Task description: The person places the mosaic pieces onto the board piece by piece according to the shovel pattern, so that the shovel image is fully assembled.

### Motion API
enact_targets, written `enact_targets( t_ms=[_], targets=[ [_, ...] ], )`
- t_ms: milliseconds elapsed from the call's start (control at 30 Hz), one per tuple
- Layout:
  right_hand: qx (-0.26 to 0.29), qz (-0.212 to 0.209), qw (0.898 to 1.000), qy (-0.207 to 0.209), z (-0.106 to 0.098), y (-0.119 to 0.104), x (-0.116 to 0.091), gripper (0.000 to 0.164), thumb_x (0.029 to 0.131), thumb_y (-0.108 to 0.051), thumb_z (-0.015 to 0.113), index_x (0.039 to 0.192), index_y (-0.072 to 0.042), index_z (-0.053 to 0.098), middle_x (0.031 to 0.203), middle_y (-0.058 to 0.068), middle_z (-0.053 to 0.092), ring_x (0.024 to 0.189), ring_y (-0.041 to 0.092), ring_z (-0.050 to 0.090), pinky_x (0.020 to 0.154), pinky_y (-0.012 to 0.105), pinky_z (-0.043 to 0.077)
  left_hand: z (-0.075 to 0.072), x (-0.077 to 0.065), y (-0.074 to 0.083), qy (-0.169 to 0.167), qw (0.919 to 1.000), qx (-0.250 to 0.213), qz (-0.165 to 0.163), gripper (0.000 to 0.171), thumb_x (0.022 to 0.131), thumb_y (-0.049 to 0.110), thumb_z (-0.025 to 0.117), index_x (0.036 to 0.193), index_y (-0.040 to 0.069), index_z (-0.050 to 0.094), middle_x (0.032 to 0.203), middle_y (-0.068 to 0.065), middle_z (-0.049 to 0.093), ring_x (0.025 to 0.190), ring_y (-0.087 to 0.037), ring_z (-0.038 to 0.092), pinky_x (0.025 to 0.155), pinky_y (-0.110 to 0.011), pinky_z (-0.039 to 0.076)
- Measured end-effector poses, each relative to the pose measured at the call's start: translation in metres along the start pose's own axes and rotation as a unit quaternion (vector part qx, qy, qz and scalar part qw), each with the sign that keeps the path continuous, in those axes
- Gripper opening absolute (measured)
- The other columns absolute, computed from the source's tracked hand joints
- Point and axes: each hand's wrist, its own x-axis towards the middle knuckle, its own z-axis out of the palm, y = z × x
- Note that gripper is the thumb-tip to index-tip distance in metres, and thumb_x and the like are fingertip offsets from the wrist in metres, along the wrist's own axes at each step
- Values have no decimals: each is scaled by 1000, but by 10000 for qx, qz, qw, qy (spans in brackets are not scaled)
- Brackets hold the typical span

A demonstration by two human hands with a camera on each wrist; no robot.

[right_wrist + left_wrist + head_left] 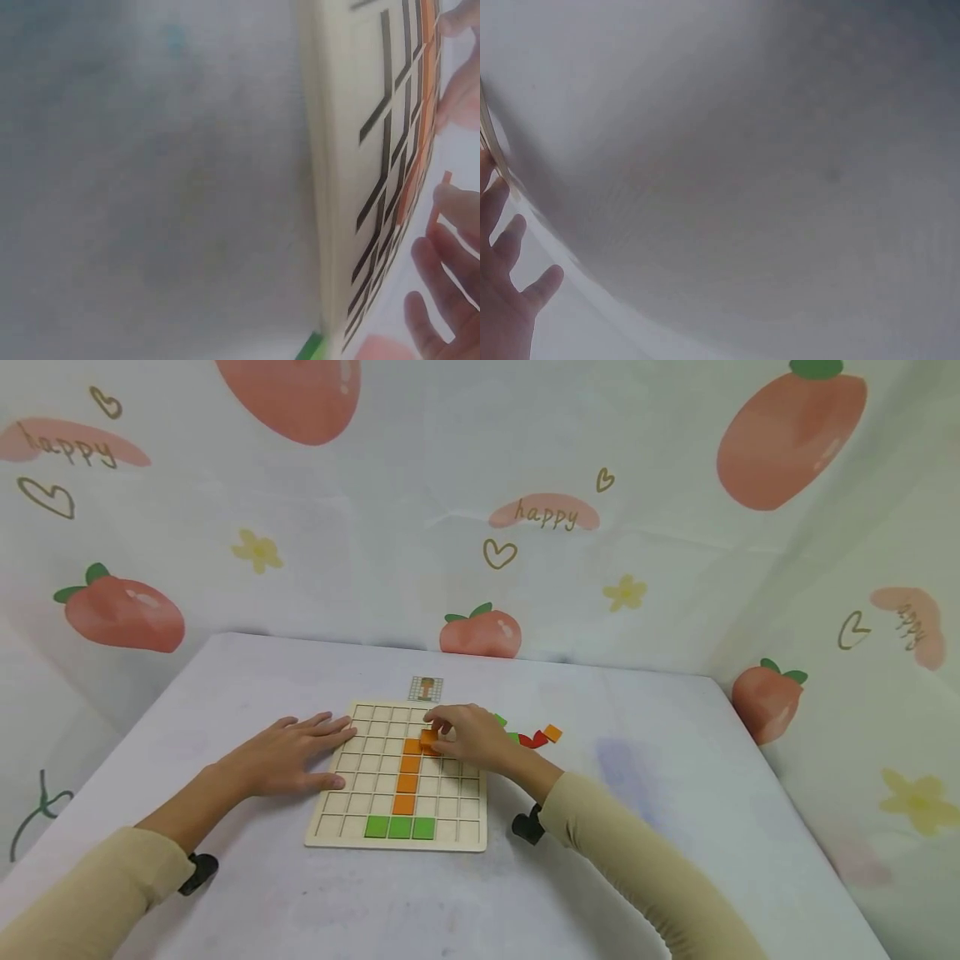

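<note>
A pale wooden grid board [350, 810] lies on the table. My right hand [474, 737] is over its upper right part and pinches an orange square tile [428, 737] between thumb and finger; the right wrist view shows that orange tile [439, 202] edge-on at the fingertips. Below and left of it, several orange tiles [407, 783] form a column in the grid, and three green tiles [400, 827] lie in a row at the bottom. My left hand [296, 756] lies with fingers spread, its fingertips on the board's left edge. Only its fingers [508, 244] show in the left wrist view.
Loose pieces lie right of the board: red curved pieces [533, 741], an orange square [552, 733] and green ones [500, 720] partly hidden by my right hand. A small pattern card [426, 688] lies behind the board. A printed cloth [390, 568] hangs behind the white table [255, 693].
</note>
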Motion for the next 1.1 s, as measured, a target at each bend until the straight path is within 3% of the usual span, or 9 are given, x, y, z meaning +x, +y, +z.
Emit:
enact_targets(
  t_ms=[467, 1100],
  targets=[
    [-16, 514, 9986, -138, 8, -5, 19, 33, 92, -20, 73, 123, -10, 68, 102, 0, 70, 88, 12, 59, 82, 24, 50, 1, 2, 0, 15, 10000, 34, 29, 84, 89, 71, 54, 149, 13, 48, 153, -8, 45, 141, -41, 38, 103, -65, 36],
    [75, 538, 9985, -105, 16, -2, 27, 31, 94, -20, 72, 123, -9, 67, 105, 1, 71, 91, 14, 62, 82, 27, 50, 0, 1, 1, -55, 9999, 66, -64, 85, 88, 72, 52, 150, 13, 47, 154, -8, 44, 141, -41, 37, 104, -65, 35]
  ],
)
